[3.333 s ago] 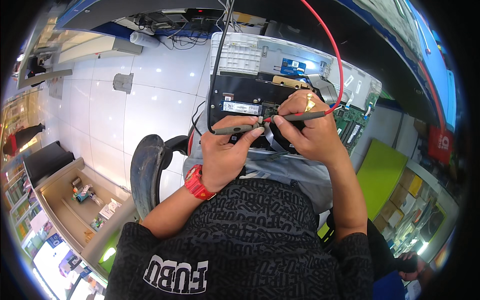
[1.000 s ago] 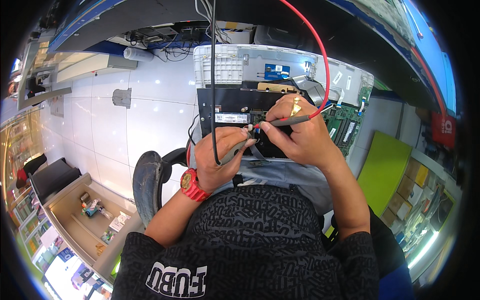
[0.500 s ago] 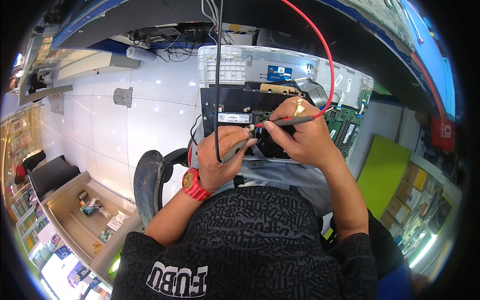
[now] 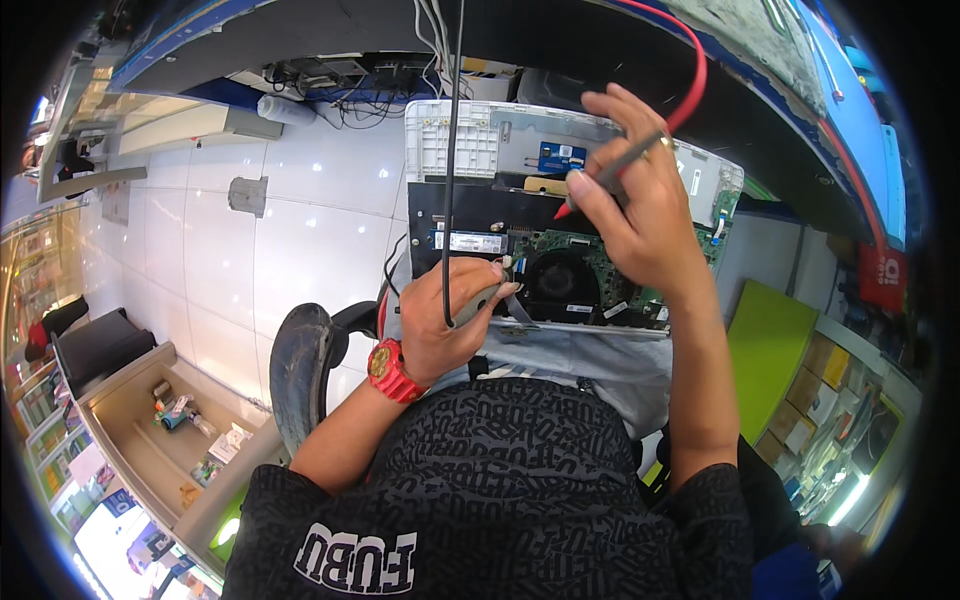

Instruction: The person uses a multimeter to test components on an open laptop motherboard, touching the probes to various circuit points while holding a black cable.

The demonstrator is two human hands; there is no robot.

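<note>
An opened laptop point(image 4: 452, 140) rests across my lap, its green circuit board point(image 4: 600, 258) and round black fan point(image 4: 560, 282) exposed. My left hand point(image 4: 435, 312) is closed round the grey body of a black-lead test probe point(image 4: 478, 303) at the board's left side. A small white connector point(image 4: 508, 262) shows at its fingertips; whether they pinch it is unclear. My right hand point(image 4: 655, 220) is raised over the laptop's right half, gripping a red-lead test probe point(image 4: 626, 160) between thumb and fingers. Its red tip points down-left, apart from the board. The left probe's tip is hidden.
The black lead point(image 4: 450, 170) hangs down past the laptop's left part. A red lead point(image 4: 697, 75) curves up to the dark bench edge point(image 4: 560, 40). A chair armrest point(image 4: 298, 365) stands at left, near an open drawer point(image 4: 150, 410). A green panel point(image 4: 770, 340) lies at right.
My right hand has lifted up and right with the red-lead probe, away from my left fingertips, uncovering the fan. My left hand has barely moved.
</note>
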